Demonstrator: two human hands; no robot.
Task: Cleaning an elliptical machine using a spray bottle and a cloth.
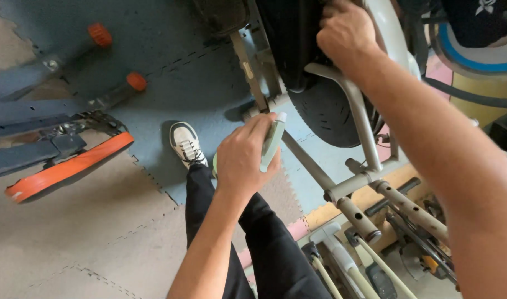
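Floor mats (154,77) of grey and tan foam lie under a black tyre (320,105) at 1 o'clock, framed by grey metal tubes (359,122). Right hand (347,33) curls closed over the tyre's upper edge. Left hand (242,158), at centre, wraps its fingers around a pale green tube-shaped container (273,141) just beside the tyre at its 8 o'clock.

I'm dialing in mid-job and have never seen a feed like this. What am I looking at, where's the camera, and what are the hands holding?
The single picture comes from a camera on the person's head, looking down. There is no robot, only two bare hands. The left hand grips a pale green tool, a slim handle whose exact kind I cannot tell. The right hand grasps the top of a black tyre on a grey tubular frame, apparently a wheelchair. Below are the person's black trouser leg and white sneaker on foam floor mats. To the left lies an orange strap beside orange-tipped handles.
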